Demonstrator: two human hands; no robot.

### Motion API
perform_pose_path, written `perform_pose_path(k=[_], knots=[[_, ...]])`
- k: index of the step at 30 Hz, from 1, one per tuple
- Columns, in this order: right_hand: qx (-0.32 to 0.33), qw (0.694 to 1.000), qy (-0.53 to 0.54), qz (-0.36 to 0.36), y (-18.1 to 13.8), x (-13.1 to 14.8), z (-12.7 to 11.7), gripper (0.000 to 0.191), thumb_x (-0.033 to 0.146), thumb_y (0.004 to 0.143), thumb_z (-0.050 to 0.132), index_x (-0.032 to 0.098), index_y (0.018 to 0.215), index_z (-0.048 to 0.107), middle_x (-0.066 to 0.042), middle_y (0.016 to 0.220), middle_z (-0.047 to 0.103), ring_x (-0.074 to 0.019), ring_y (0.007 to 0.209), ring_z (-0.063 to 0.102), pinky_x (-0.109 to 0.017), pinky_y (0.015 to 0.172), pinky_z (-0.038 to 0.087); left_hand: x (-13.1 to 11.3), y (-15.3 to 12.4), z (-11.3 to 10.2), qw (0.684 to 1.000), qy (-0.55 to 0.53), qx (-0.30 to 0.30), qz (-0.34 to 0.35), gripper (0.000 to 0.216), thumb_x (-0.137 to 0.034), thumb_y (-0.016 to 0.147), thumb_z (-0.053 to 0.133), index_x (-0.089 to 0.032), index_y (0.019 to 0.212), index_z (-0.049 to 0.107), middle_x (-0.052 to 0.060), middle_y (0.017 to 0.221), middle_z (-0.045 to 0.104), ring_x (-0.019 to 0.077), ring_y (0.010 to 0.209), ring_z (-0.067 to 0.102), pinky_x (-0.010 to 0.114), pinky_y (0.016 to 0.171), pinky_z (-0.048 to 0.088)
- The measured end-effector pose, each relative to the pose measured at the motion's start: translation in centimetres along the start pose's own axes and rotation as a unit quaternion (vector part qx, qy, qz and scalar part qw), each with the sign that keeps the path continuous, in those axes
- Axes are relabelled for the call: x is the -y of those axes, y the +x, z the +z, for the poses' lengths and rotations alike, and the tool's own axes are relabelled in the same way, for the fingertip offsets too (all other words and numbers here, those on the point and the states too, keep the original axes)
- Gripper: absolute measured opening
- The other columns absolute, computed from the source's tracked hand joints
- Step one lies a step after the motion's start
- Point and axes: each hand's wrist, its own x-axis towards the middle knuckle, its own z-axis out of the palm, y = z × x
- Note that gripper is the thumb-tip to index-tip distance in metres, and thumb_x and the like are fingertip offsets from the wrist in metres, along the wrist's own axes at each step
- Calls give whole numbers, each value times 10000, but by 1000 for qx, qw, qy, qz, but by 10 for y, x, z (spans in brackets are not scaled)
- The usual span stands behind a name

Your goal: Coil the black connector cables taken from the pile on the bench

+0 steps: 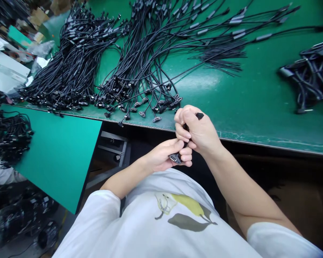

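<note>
My left hand (167, 154) is closed round a black cable near its end, just off the table's front edge. Out of its fingers sticks the cable's connector (174, 158), a flat black piece with a screw-ear shape and a metal-rimmed port. Right above and touching it, my right hand (197, 129) makes a fist on the same cable; a dark tip (199, 115) pokes out by the thumb. Most of the cable between the hands is hidden by my fingers. On the table behind lies a spread bundle of black cables (148, 53), similar connectors pointing towards me.
A second thick cable bundle (70, 64) lies to the left on the green table (247, 107). Thin black ties or wires (223, 55) lie in a pile, and coiled cables (312, 77) sit at the right. A lower green board (59, 150) and a metal frame (121, 147) stand left.
</note>
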Motion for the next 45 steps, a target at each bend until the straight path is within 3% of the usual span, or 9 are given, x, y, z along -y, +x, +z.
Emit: perform_pose_path(k=[6, 14, 19, 22, 26, 28, 33, 39, 45], knots=[[-57, 984, 77, 148, 5, 5, -5, 491, 483, 703, 803, 196, 768, 410, 78, 648, 388, -10, 397, 280, -133, 291, 197, 9, 9, -8, 990, 93, -64, 89, 399, -519, 836, 655, -130, 786, 587, -62, 544, 391, 64, 482, 389, 209, 510, 378], [-50, 990, 79, 107, 3, 6, -9, 423, 418, 734, 773, 189, 732, 417, 100, 585, 290, 5, 372, 142, -141, 311, 110, 5, 10, -9, 997, -30, -58, -34, 224, -296, 820, 699, -87, 866, 634, -34, 650, 430, 72, 586, 480, 220, 614, 490], [-85, 993, -83, -2, 0, 8, -34, 312, 431, 781, 738, 213, 884, 541, 16, 772, 533, -89, 587, 539, -228, 543, 502, -2, 18, 3, 993, -79, -85, 7, 230, -235, 941, 511, -100, 770, 587, -68, 575, 280, 44, 469, 303, 143, 456, 324], [-81, 937, -302, -158, -14, 3, -46, 452, 434, 777, 758, 274, 1160, 579, -81, 1167, 566, -235, 1063, 598, -377, 904, 527, -15, 25, 7, 976, -77, -146, 144, 270, -228, 987, 420, -125, 797, 582, -53, 603, 313, 57, 528, 380, 164, 570, 417], [-20, 804, -515, -296, -36, -21, -38, 203, 274, 877, 662, 264, 1080, 670, -89, 1021, 627, -228, 967, 623, -372, 834, 543, -25, 31, 6, 966, -49, -177, 183, 204, -274, 973, 474, -150, 879, 606, -34, 670, 382, 70, 603, 442, 170, 581, 417], [-45, 780, -533, -326, -42, -30, -30, 160, 183, 908, 596, 264, 1017, 681, -73, 987, 646, -194, 909, 641, -335, 793, 551, -26, 31, 4, 969, -40, -171, 174, 170, -285, 949, 523, -147, 921, 619, -23, 707, 415, 77, 634, 468, 171, 544, 392], [-1, 856, -456, -246, -35, -18, -35, 123, 297, 918, 598, 244, 995, 678, -72, 982, 634, -196, 911, 635, -344, 821, 542, -21, 25, -3, 958, 28, -183, 216, 205, -351, 897, 611, -150, 869, 588, -45, 650, 405, 67, 592, 438, 187, 574, 399], [-53, 924, -370, -84, 1, 5, -37, 425, 458, 738, 756, 200, 1052, 628, -65, 1044, 644, -197, 887, 636, -315, 756, 537, -3, 29, -8, 916, 284, -180, 220, 409, -554, 870, 585, -159, 775, 535, -30, 605, 504, 96, 605, 522, 246, 655, 436], [-39, 985, -169, -24, 10, 4, -15, 403, 531, 884, 590, 170, 706, 583, -20, 737, 597, -114, 626, 548, -220, 537, 434, -12, 24, 3, 993, 67, -60, 76, 454, -560, 761, 704, -132, 832, 571, -80, 571, 331, 60, 473, 330, 231, 501, 409]])
